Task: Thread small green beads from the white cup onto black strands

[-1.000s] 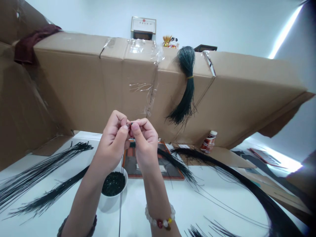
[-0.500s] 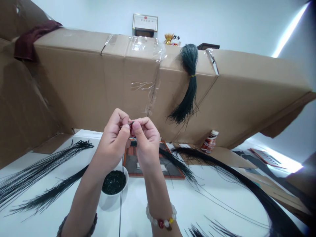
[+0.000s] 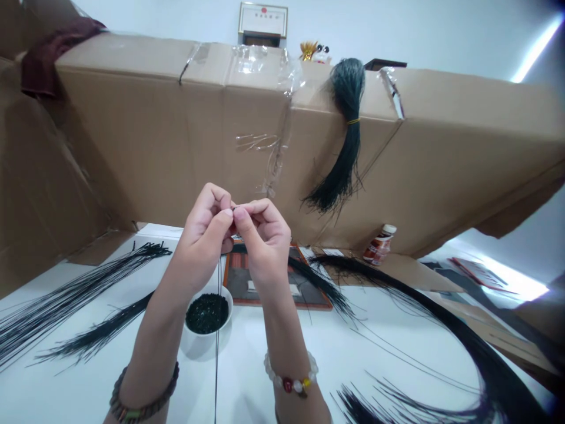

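Note:
My left hand [image 3: 205, 244] and my right hand [image 3: 265, 241] are raised over the table, fingertips meeting. Both are closed in a pinch on a thin dark strand [image 3: 218, 347], which hangs from beneath my left hand down to the bottom of the view. A tiny dark tip shows between the thumbs; the rest of what they grip is hidden by the fingers. Below my left forearm stands a white bowl [image 3: 206, 344] full of small dark green bits [image 3: 207, 312]. Behind my wrists lies a dark tray with an orange-brown edge [image 3: 309, 305].
Bundles of dark strands lie at left [image 3: 88, 294], lower left [image 3: 101, 330] and right [image 3: 424, 306]. Another tied bundle [image 3: 348, 135] hangs over the cardboard wall [image 3: 176, 147] in front. A bottle with a white cap [image 3: 378, 246] stands by the wall's foot at right.
The view has tilted slightly down, so the wall sits higher. My hands stay pinched together, with thumbs nearer each other and less of the dark piece showing between them.

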